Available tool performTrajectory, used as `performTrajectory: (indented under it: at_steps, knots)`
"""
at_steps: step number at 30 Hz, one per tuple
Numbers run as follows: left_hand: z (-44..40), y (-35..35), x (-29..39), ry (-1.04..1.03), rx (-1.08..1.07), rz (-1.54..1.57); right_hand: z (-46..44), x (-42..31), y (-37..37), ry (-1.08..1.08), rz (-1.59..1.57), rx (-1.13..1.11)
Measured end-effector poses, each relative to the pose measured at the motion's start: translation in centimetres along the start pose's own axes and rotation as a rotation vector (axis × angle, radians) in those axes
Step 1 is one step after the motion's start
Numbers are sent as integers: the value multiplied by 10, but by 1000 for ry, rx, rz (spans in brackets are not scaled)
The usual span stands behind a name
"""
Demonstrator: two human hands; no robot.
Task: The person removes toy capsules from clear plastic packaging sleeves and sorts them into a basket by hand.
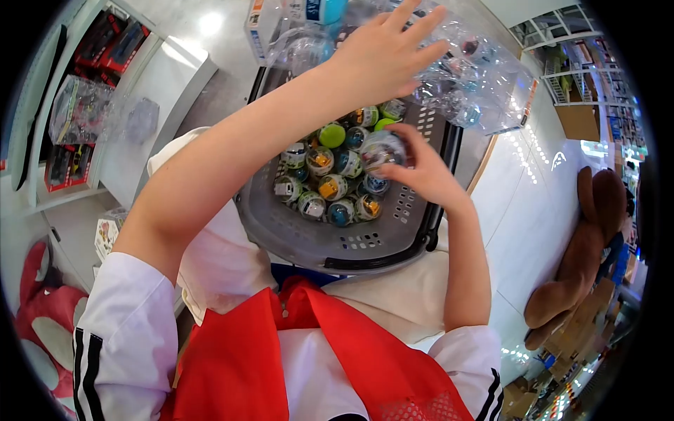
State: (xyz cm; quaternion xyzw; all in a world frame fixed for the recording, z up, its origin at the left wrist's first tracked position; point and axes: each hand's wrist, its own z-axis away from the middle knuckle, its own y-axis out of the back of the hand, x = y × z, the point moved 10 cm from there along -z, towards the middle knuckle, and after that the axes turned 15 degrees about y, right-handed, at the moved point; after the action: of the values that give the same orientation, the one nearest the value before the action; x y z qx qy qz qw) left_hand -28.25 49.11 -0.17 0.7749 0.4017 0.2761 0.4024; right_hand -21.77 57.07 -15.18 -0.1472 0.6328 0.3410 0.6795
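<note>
Red vest [232,351] and white sleeves [130,309] with black stripes nearest the camera, then cream trousers [404,288]. Grey basket [281,238] sits in front of the wearer, between the legs, perforated walls, black handle [365,264] lying along its near rim. Inside, a pile of small round capsules [331,187], see-through shells, orange, white and blue contents visible, plus a lime-green one [331,135] toward the back of the pile. Right hand [425,172] is over the right part of the basket, grasping a clear capsule [383,151] between thumb and fingers, just above the pile. Left arm reaches across the basket; left hand [393,52] is past its far side, fingers spread, grasping nothing that shows; can't tell whether the palm touches the plastic behind it. Beyond the basket, clear plastic packaging [502,77] with small coloured items in it; glare and creases make those hard to make out. White shelf [172,84] at left with red boxes [126,43], red plush toy [53,309] below. Off right, brown plush toy [579,245] on the pale tiled floor [516,210], cardboard boxes [577,123] by racks farther away.
</note>
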Motion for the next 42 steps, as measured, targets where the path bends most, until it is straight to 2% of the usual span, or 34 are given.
performTrajectory:
  at_steps: [2, 3, 6, 10, 12, 19, 23, 26, 27, 29, 30, 32, 33, 34, 36, 38, 40, 42]
  knots:
    - [3, 4, 1, -15, 44, 75, -16, 10, -35, 74, 230, -130]
    - [5, 8, -1, -9, 125, 138, -21, 23, -55, 5, 340, -195]
    - [22, -8, 0, 64, 299, 21, -40, 59, -112, -31, 434, -384]
    - [22, -8, -5, 58, 201, 72, -54, 105, -156, 106, 632, -482]
    - [23, -4, -3, 32, 245, 12, -54, 115, -168, 126, 700, -534]
    - [28, 2, -7, -31, 250, -31, -47, 89, -179, 165, 983, -515]
    - [31, 3, -4, -63, 227, -32, -37, 86, -184, 277, 1123, -471]
    - [33, 5, -3, -109, 211, -18, -34, 55, -175, 438, 1092, -343]
    - [33, 9, -3, -128, 207, -7, -35, 34, -170, 436, 943, -399]
    - [33, 23, -6, -186, 280, 9, -38, -12, -144, 555, 857, -229]
    - [29, 33, -16, -140, 313, 35, -37, -36, -131, 615, 812, -145]
    - [23, 53, -39, -52, 376, 90, -29, -91, -91, 729, 798, 162]
    - [16, 69, -78, 131, 342, 99, -28, -103, -69, 680, 795, 295]
    - [16, 82, -117, 313, 304, 109, -20, -128, -50, 767, 796, 473]
    - [24, 70, -154, 559, 208, 101, -19, -154, -22, 779, 855, 657]
    - [33, 38, -164, 654, 176, 95, -37, -178, -11, 763, 944, 712]
    - [37, 31, -161, 595, 120, 116, -60, -197, -11, 779, 1069, 758]
    - [40, 28, -161, 585, 85, 158, -96, -196, -14, 577, 1200, 668]
